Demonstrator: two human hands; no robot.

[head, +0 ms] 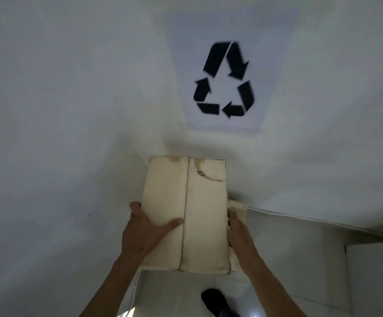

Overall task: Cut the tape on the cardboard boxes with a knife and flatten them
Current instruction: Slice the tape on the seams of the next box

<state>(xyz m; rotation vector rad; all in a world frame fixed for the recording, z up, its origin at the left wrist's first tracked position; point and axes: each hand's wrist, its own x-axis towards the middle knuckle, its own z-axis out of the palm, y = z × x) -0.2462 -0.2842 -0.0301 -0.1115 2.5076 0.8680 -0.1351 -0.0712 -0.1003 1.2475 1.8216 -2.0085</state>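
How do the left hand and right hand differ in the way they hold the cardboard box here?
The left hand lies partly on the top face of the cardboard box, thumb stretched across it toward the centre seam; the right hand stays along the box's right side edge. The left thumb shows plainly; the right hand's fingers are mostly hidden. Both hold the box's near half.

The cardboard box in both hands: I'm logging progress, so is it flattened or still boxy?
Flattened, apparently: the cardboard box shows as one flat panel with a centre seam, held between left hand and right hand.
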